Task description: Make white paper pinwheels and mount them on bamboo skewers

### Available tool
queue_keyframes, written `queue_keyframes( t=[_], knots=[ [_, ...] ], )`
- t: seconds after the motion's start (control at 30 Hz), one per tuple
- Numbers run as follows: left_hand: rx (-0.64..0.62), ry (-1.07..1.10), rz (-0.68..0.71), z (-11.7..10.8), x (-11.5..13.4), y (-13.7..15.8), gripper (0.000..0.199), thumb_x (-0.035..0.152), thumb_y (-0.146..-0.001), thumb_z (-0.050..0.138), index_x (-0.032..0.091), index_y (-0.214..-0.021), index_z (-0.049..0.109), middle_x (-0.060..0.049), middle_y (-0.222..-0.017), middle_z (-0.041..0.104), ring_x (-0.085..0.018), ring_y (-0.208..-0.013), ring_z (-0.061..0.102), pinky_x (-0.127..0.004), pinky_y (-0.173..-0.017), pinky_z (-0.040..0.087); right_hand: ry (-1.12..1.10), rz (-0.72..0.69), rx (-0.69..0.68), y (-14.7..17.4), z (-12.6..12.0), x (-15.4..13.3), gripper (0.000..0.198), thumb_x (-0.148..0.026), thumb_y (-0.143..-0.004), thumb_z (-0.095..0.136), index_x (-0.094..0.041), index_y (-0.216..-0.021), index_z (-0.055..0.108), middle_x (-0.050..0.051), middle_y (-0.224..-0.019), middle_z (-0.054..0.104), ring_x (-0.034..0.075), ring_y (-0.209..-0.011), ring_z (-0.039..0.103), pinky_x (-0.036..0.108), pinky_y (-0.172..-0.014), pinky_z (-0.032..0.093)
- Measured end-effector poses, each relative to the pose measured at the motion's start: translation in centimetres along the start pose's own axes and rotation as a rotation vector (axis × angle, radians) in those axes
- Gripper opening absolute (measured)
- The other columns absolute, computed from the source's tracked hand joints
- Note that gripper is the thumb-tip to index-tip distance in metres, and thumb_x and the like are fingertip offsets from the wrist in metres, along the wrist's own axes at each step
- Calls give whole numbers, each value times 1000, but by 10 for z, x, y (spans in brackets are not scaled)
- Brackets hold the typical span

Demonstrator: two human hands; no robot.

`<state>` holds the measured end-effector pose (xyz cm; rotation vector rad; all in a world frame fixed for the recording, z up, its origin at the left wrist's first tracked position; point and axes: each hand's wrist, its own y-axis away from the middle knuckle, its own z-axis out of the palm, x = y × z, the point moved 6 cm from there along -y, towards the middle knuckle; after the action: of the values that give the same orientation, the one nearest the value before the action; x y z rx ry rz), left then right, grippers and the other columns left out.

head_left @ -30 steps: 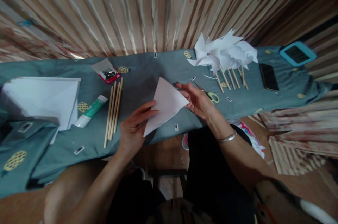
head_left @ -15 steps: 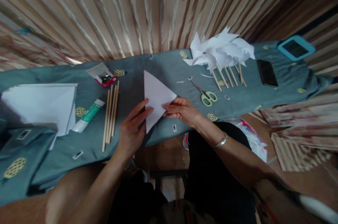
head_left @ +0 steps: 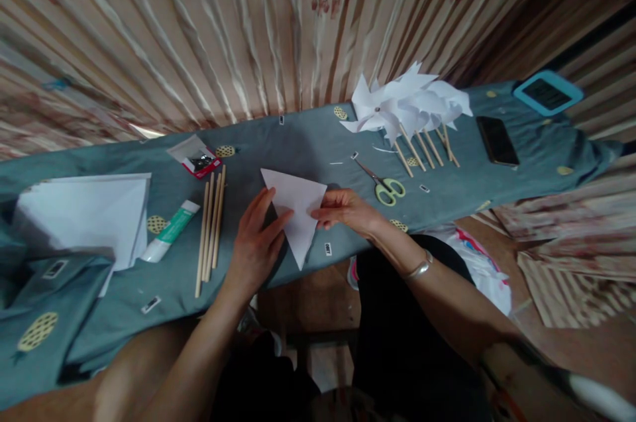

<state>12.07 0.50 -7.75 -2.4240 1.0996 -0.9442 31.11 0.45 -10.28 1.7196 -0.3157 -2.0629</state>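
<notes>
A white paper triangle (head_left: pixel 298 210) is between my hands, over the front half of the cloth-covered table. My right hand (head_left: pixel 345 211) pinches its right edge between thumb and fingers. On the other side, my left hand (head_left: pixel 258 236) has its thumb and fingertips on the paper's left edge, with the palm facing it. Left of that hand lie several thin wooden sticks (head_left: pixel 211 230). Green-handled scissors (head_left: pixel 385 187) rest to the right of my right hand, their blades pointing to the back left.
Several white paper pinwheels (head_left: pixel 407 104) on sticks lie at the back right, beside a black phone (head_left: pixel 497 140) and a blue-framed tablet (head_left: pixel 548 92). To the left are a glue tube (head_left: pixel 171 231), a packet of small metal pieces (head_left: pixel 196 157) and a paper stack (head_left: pixel 89 210). A curtain (head_left: pixel 278 31) hangs behind.
The paper triangle has turned in my hands, its lower tip swinging right and its upper edge tilting flatter. Both hands still hold it. The camera view has shifted slightly.
</notes>
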Motion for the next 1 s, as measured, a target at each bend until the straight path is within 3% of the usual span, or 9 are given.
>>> queue_keyframes(
  t=[0.1, 0.2, 0.3, 0.4, 0.5, 0.67, 1.0],
  knots=[
    [-42, 4, 10, 4, -1, -1, 29, 14, -95, 54, 24, -117, 70, -12, -140, 62, -31, -137, 52, -56, -108, 49, 72, -9, 16, -1, -8, 1, 39, -48, -60, 89, -16, -75, 73, 1, -64, 73, 9, -56, 67, 17, -50, 50],
    [-85, -1, 3, 8, 0, 0, 27, 17, -96, 52, 24, -113, 72, -10, -127, 71, -29, -128, 61, -55, -106, 50, 178, -90, 150, -1, -25, -2, 35, -50, -73, 80, -17, -72, 70, 2, -68, 74, 9, -57, 66, 18, -51, 50],
    [-142, 10, -17, 14, 0, 1, 30, 17, -96, 50, 25, -113, 73, -9, -124, 73, -28, -125, 62, -55, -108, 48, 378, -238, 349, 5, -40, -12, 21, -38, -85, 68, -18, -86, 72, 3, -74, 75, 13, -60, 67, 24, -57, 52],
    [-156, 1, -6, 16, 1, 2, 29, 17, -96, 49, 23, -112, 73, -9, -123, 73, -28, -124, 63, -54, -107, 49, 700, -407, 455, 15, -38, -25, 19, -28, -90, 60, -18, -101, 73, 6, -86, 77, 19, -76, 72, 32, -73, 55],
    [-147, 1, 16, 15, 3, 2, 31, 14, -95, 49, 21, -114, 72, -11, -123, 73, -28, -123, 64, -54, -106, 50, 896, -491, 409, 20, -25, -29, 23, -24, -93, 55, -18, -106, 73, 8, -102, 78, 22, -92, 73, 36, -87, 54],
    [-165, 9, 26, 14, 2, 1, 32, 12, -93, 50, 20, -116, 71, -11, -123, 73, -28, -124, 64, -54, -105, 51, 1035, -629, 348, 21, -16, -27, 29, -17, -94, 48, -16, -111, 71, 12, -121, 73, 25, -115, 67, 42, -106, 48],
    [-138, 19, 35, 12, 2, 2, 29, 13, -93, 51, 20, -114, 70, -11, -123, 73, -28, -123, 65, -53, -104, 53, 1066, -654, 324, 21, -15, -22, 34, -17, -95, 44, -19, -118, 70, 12, -130, 68, 27, -122, 62, 49, -111, 46]
  ],
)
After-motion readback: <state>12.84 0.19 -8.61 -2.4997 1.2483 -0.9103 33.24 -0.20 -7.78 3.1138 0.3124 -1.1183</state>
